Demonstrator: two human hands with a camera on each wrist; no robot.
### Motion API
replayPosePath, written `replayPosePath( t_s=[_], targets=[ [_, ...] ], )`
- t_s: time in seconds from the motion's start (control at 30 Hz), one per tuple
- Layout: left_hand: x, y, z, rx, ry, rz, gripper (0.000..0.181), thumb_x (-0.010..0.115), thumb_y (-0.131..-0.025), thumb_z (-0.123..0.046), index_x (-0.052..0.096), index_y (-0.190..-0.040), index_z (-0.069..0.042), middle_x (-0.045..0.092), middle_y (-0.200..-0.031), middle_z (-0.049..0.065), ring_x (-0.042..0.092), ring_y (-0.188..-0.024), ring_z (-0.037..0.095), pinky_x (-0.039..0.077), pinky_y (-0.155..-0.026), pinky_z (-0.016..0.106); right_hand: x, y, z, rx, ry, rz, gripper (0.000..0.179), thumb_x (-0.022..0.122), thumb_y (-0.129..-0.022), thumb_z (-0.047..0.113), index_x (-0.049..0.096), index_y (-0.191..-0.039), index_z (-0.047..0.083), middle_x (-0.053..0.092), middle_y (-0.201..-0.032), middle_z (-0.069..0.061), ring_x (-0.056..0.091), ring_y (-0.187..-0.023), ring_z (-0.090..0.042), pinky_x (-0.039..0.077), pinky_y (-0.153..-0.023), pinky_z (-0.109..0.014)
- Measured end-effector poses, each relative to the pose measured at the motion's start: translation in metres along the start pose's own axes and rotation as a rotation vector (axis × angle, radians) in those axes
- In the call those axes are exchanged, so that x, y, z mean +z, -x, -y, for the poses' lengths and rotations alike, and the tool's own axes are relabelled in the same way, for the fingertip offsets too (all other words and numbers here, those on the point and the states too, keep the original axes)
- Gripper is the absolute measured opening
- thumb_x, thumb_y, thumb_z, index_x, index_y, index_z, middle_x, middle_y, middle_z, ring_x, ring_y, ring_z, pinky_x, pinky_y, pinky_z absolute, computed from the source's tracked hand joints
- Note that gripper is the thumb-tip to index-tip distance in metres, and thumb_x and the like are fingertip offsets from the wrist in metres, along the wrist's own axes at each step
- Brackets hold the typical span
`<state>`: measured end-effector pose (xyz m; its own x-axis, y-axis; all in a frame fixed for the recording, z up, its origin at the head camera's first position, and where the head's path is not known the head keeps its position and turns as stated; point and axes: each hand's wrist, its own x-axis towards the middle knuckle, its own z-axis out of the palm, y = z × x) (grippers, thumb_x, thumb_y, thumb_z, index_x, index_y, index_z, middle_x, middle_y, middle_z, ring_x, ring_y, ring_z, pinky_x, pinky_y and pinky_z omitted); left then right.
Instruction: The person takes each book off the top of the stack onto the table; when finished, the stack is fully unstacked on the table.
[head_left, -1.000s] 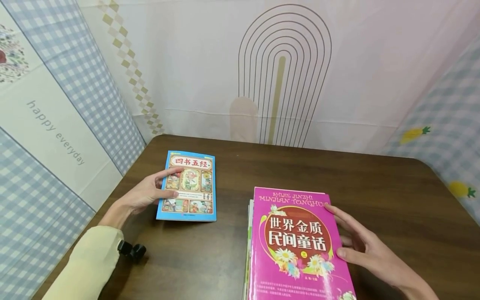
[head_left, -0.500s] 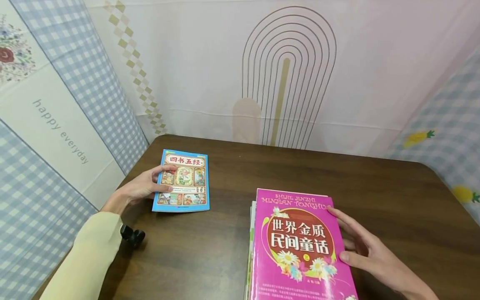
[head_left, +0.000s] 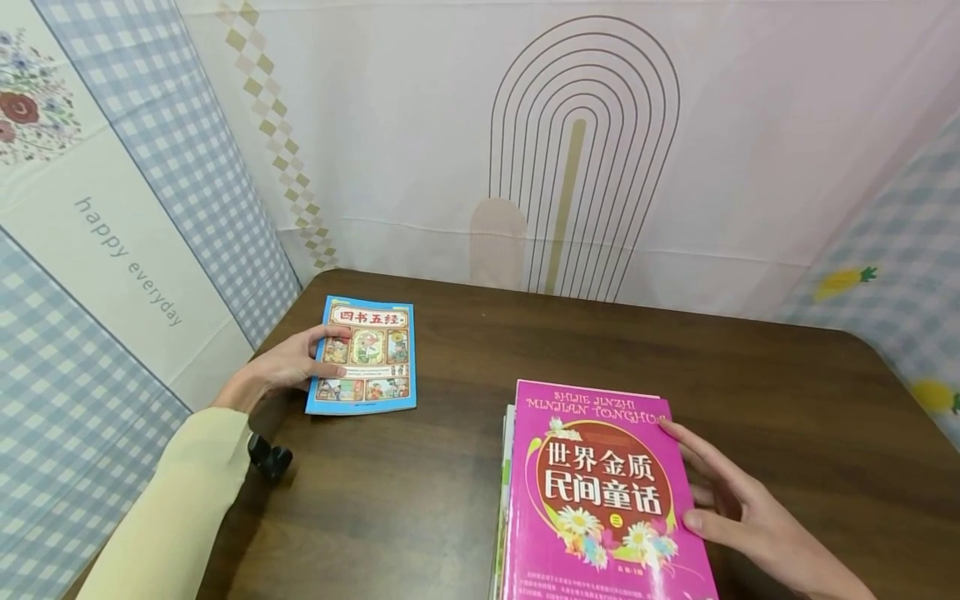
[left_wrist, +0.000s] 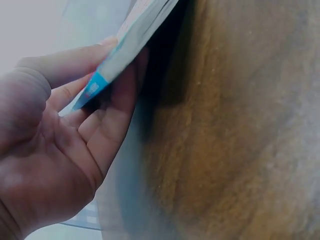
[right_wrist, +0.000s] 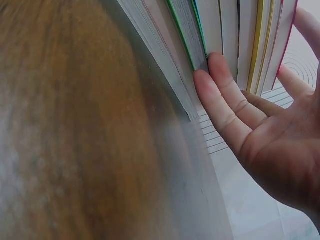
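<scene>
At the far left of the table, my left hand pinches a blue-bordered picture-covered book by its left edge. In the left wrist view the thumb lies on the cover and fingers reach under the book, with a dark gap between it and the tabletop. My right hand lies against the right side of a book stack topped by a magenta book. The right wrist view shows fairly straight fingers touching the page edges of several stacked books.
Both the blue book and the stack are over a dark wooden table with rounded far corners. Behind it hangs a pale patterned cloth, with checked cloth along the left. A small black device sits at the left wrist.
My left hand has carried the blue book a little left and away from me. The right hand stays at the stack. The head view has shifted slightly.
</scene>
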<state>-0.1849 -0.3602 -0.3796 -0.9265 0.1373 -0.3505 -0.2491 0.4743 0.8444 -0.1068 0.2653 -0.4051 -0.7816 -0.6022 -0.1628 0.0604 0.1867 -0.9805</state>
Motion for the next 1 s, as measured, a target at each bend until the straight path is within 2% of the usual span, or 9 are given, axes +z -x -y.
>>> replayPosePath(
  t_s=[0.23,0.4,0.57,0.7,0.73,0.77,0.9,0.97,1.0],
  targets=[
    [-0.002,-0.003,-0.001,0.013,-0.069,-0.044,0.072,0.072,-0.1,-0.009,0.036,-0.162,-0.008,0.07,-0.123,0.02,0.073,-0.09,0.017,0.063,-0.077,0.034,0.0,0.001,0.002,0.041,0.006,-0.017,0.076,0.051,-0.11,0.011,0.012,-0.171,0.034,0.031,-0.162,0.02,0.059,-0.13,-0.005,0.064,-0.092,-0.044],
    [-0.005,-0.006,0.002,0.02,-0.054,-0.085,0.072,0.074,-0.1,-0.012,0.039,-0.163,-0.008,0.065,-0.137,0.025,0.071,-0.085,0.013,0.061,-0.073,0.03,0.0,0.004,0.002,0.054,-0.001,-0.025,0.075,0.051,-0.11,0.012,0.013,-0.171,0.035,0.033,-0.161,0.02,0.059,-0.129,-0.004,0.065,-0.09,-0.046],
    [-0.012,-0.01,0.005,0.009,-0.093,-0.138,0.072,0.074,-0.1,-0.016,0.04,-0.164,-0.012,0.051,-0.153,0.03,0.056,-0.066,0.006,0.047,-0.06,0.025,0.001,0.006,0.002,-0.002,0.015,-0.022,0.077,0.05,-0.108,0.006,0.013,-0.171,0.03,0.038,-0.161,0.019,0.057,-0.13,-0.006,0.065,-0.086,-0.045],
    [-0.018,-0.011,0.007,0.017,-0.159,-0.166,0.071,0.074,-0.101,-0.019,0.041,-0.164,-0.015,0.031,-0.167,0.032,0.06,-0.1,0.024,0.047,-0.077,0.03,-0.001,0.007,0.002,-0.01,-0.018,0.016,0.077,0.048,-0.109,0.005,0.01,-0.172,0.03,0.04,-0.16,0.017,0.056,-0.132,-0.008,0.065,-0.089,-0.047],
    [-0.02,-0.01,0.007,0.016,-0.17,-0.172,0.072,0.074,-0.1,-0.02,0.041,-0.164,-0.016,0.029,-0.168,0.033,0.057,-0.094,0.026,0.045,-0.077,0.032,-0.001,0.006,0.002,-0.008,-0.022,0.019,0.077,0.048,-0.109,0.005,0.01,-0.172,0.03,0.039,-0.161,0.017,0.057,-0.132,-0.008,0.065,-0.089,-0.047],
    [-0.022,-0.01,0.007,0.012,-0.176,-0.175,0.072,0.074,-0.101,-0.021,0.041,-0.164,-0.016,0.027,-0.169,0.032,0.057,-0.112,0.033,0.049,-0.088,0.036,0.0,0.006,0.003,-0.002,-0.026,0.02,0.077,0.048,-0.11,0.006,0.01,-0.172,0.031,0.038,-0.161,0.017,0.057,-0.132,-0.008,0.065,-0.089,-0.047],
    [-0.032,-0.009,0.01,-0.003,-0.188,-0.193,0.072,0.073,-0.101,-0.021,0.04,-0.164,-0.015,0.022,-0.17,0.034,0.043,-0.141,0.046,0.043,-0.113,0.051,0.0,0.004,0.002,-0.013,-0.017,0.018,0.076,0.048,-0.109,0.007,0.011,-0.172,0.03,0.034,-0.164,0.018,0.057,-0.133,-0.007,0.065,-0.089,-0.047],
    [-0.037,-0.01,0.01,-0.016,-0.187,-0.201,0.071,0.073,-0.101,-0.02,0.039,-0.164,-0.014,0.018,-0.17,0.035,0.018,-0.157,0.052,0.026,-0.126,0.064,0.0,0.003,0.002,-0.01,-0.015,0.013,0.076,0.048,-0.109,0.007,0.012,-0.171,0.03,0.034,-0.164,0.018,0.057,-0.133,-0.007,0.065,-0.089,-0.046],
    [-0.039,-0.011,0.01,-0.019,-0.188,-0.207,0.071,0.073,-0.101,-0.019,0.039,-0.164,-0.013,0.019,-0.17,0.035,0.018,-0.157,0.052,0.025,-0.126,0.064,0.0,0.002,0.002,-0.017,-0.012,0.017,0.076,0.048,-0.109,0.007,0.011,-0.172,0.029,0.033,-0.165,0.017,0.057,-0.133,-0.007,0.065,-0.089,-0.046]
  ],
)
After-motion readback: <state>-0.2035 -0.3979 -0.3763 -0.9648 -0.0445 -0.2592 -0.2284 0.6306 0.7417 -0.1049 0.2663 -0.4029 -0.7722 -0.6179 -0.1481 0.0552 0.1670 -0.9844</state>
